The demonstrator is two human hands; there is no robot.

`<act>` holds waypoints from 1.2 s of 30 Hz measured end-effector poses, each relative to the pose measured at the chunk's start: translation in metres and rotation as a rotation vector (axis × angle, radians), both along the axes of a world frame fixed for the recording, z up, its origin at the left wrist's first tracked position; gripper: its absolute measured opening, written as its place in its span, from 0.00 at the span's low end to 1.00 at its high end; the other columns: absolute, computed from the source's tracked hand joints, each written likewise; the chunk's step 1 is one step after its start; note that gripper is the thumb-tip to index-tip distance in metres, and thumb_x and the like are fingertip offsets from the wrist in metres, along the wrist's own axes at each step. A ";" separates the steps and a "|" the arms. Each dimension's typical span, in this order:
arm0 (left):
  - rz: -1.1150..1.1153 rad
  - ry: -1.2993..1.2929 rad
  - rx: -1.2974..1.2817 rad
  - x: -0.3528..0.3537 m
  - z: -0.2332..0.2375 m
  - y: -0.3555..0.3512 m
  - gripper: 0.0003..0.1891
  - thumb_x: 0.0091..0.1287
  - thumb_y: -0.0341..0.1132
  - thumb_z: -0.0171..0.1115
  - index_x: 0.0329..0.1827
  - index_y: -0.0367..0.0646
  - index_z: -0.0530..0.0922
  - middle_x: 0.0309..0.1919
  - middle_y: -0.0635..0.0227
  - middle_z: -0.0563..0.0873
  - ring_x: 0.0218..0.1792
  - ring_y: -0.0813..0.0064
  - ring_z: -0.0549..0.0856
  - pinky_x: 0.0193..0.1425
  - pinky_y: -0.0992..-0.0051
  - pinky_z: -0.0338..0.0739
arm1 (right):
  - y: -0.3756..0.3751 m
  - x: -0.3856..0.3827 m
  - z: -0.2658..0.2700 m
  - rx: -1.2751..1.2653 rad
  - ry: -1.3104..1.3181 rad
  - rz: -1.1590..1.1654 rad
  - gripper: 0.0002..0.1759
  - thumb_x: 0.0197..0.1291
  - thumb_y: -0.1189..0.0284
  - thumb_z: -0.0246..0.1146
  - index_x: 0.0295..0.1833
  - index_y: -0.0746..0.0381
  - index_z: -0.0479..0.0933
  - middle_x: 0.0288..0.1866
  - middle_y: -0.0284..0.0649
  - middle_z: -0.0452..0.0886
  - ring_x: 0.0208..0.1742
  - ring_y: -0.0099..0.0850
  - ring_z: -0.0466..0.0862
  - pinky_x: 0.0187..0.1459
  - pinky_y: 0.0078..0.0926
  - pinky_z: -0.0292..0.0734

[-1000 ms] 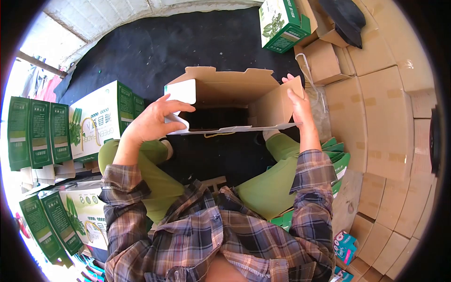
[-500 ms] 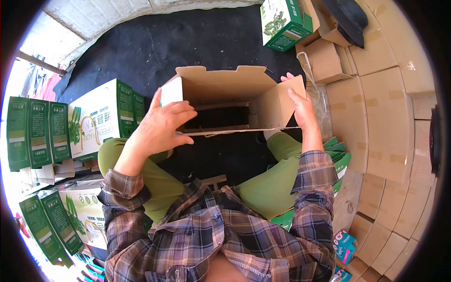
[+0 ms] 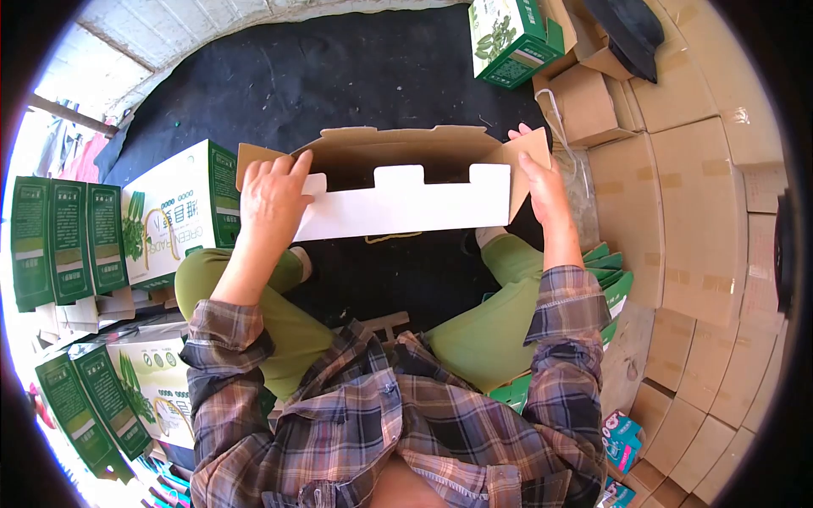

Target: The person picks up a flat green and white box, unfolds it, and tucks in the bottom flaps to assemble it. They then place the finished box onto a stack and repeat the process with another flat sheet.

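An open cardboard box, brown inside and white outside, is held up between my hands over the black ground sheet. Its near flap, white with notched tabs, lies over part of the opening, while the far brown flap stands up. My left hand grips the box's left end, its fingers curled over the brown side flap and the corner of the white flap. At the right end, my right hand pinches the other brown side flap, thumb on the inner face and fingertips behind. A cord handle shows below the near edge.
Green-and-white printed boxes stand in rows on my left. Another printed box is at the far right, near an open brown carton and a black hat. Stacked brown cartons line the right side.
The near white flap has swung up and inward across the opening. My left hand has moved left, and the left side flap now points outward. My right hand has hardly moved.
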State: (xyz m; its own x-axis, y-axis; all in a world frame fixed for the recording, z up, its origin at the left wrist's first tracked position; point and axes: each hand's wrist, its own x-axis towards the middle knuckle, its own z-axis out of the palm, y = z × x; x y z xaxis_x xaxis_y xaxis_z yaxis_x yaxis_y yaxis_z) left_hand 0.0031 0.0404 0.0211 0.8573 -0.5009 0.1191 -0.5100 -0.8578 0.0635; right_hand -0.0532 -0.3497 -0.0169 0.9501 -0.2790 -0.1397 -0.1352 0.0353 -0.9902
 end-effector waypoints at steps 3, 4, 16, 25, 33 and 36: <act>0.040 0.064 -0.001 0.003 -0.017 -0.009 0.44 0.50 0.34 0.75 0.73 0.51 0.64 0.58 0.55 0.78 0.53 0.53 0.81 0.62 0.60 0.72 | 0.001 -0.001 0.000 -0.017 0.012 0.010 0.28 0.70 0.74 0.53 0.75 0.63 0.60 0.71 0.40 0.71 0.69 0.30 0.70 0.71 0.29 0.61; 0.074 0.079 -0.009 0.004 -0.020 -0.013 0.47 0.49 0.34 0.76 0.75 0.53 0.61 0.61 0.53 0.76 0.54 0.52 0.81 0.62 0.60 0.73 | 0.002 -0.002 0.000 -0.048 0.014 0.022 0.29 0.70 0.74 0.54 0.75 0.63 0.60 0.71 0.40 0.71 0.69 0.30 0.70 0.70 0.28 0.61; 0.089 0.115 0.006 0.008 -0.028 -0.020 0.49 0.51 0.39 0.77 0.77 0.56 0.58 0.67 0.51 0.70 0.60 0.47 0.78 0.67 0.57 0.71 | 0.021 -0.010 -0.009 -0.810 0.041 0.294 0.29 0.58 0.62 0.70 0.66 0.51 0.76 0.78 0.48 0.58 0.75 0.47 0.61 0.72 0.39 0.59; 0.064 0.069 0.004 0.004 -0.028 -0.020 0.48 0.51 0.38 0.77 0.75 0.55 0.60 0.66 0.50 0.71 0.57 0.48 0.79 0.66 0.59 0.71 | 0.036 -0.008 -0.008 -1.025 0.040 0.259 0.38 0.49 0.76 0.71 0.68 0.46 0.72 0.79 0.45 0.55 0.66 0.51 0.71 0.66 0.41 0.70; 0.059 -0.338 -0.242 0.007 0.009 -0.010 0.33 0.51 0.31 0.74 0.65 0.49 0.75 0.63 0.66 0.74 0.64 0.59 0.72 0.71 0.54 0.62 | 0.032 -0.007 -0.006 -1.066 0.039 0.277 0.41 0.47 0.75 0.71 0.70 0.44 0.69 0.76 0.44 0.59 0.63 0.51 0.73 0.65 0.42 0.72; 0.137 -0.366 -0.410 0.012 0.014 -0.001 0.33 0.53 0.29 0.73 0.65 0.48 0.74 0.65 0.62 0.72 0.63 0.63 0.74 0.67 0.61 0.68 | 0.033 -0.007 -0.006 -1.075 0.033 0.284 0.42 0.47 0.75 0.71 0.70 0.44 0.68 0.77 0.44 0.59 0.64 0.52 0.72 0.64 0.42 0.72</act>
